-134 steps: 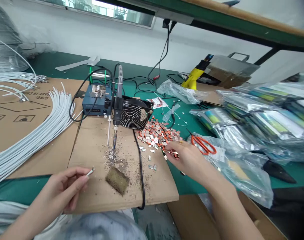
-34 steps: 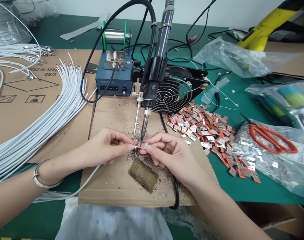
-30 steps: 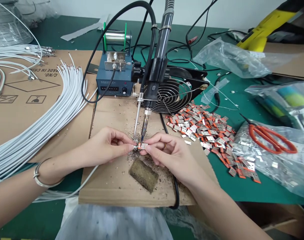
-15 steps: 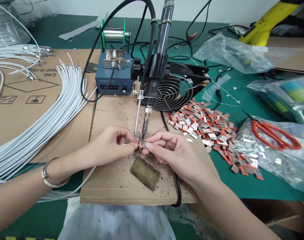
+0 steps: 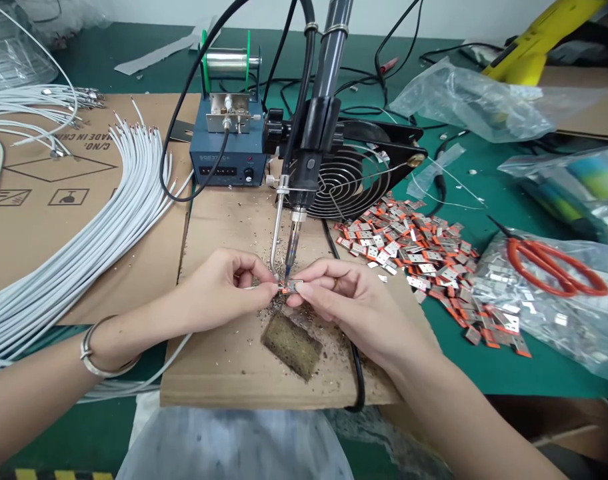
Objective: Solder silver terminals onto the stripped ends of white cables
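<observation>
My left hand pinches the end of a white cable, whose length trails down toward the lower left. Between thumb and fingers, my right hand grips a small USB connector with an orange part at its rear. The cable end meets the connector's orange end right under the tip of a clamped soldering iron. A thin metal solder feed tube comes down beside the iron tip. Just below my fingers lies a brown sponge on the cardboard.
At left lies a thick bundle of white cables. A blue solder feeder with a solder spool stands behind, beside a black fan. To the right are piled USB connectors, orange-handled scissors and plastic bags.
The view has shifted slightly. Both hands keep nearly the same pose, with the cable end and USB connector still held together at the iron tip.
</observation>
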The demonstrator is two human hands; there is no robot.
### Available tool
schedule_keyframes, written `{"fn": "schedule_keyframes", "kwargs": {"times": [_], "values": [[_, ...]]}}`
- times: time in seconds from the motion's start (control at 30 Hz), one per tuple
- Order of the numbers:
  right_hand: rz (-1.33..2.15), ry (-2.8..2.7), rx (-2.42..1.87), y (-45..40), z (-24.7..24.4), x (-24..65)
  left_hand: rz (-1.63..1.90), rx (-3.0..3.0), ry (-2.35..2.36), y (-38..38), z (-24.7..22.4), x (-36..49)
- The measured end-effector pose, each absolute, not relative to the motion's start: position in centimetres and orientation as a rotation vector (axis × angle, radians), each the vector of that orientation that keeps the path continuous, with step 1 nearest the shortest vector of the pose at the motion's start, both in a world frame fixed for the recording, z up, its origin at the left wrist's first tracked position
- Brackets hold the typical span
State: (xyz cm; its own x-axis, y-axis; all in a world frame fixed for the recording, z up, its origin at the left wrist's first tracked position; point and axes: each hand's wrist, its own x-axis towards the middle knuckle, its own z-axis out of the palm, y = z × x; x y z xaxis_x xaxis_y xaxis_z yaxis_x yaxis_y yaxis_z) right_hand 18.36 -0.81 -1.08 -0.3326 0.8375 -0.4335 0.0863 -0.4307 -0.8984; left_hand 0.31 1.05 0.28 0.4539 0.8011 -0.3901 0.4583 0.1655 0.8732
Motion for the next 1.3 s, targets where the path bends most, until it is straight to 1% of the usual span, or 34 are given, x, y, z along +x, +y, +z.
{"fn": "schedule_keyframes", "kwargs": {"times": [1.3], "values": [[1.857, -1.168, -1.361, -1.08, -0.7, 18.16, 0.341, 1.477, 1.202, 0.87, 0.04, 0.27]]}}
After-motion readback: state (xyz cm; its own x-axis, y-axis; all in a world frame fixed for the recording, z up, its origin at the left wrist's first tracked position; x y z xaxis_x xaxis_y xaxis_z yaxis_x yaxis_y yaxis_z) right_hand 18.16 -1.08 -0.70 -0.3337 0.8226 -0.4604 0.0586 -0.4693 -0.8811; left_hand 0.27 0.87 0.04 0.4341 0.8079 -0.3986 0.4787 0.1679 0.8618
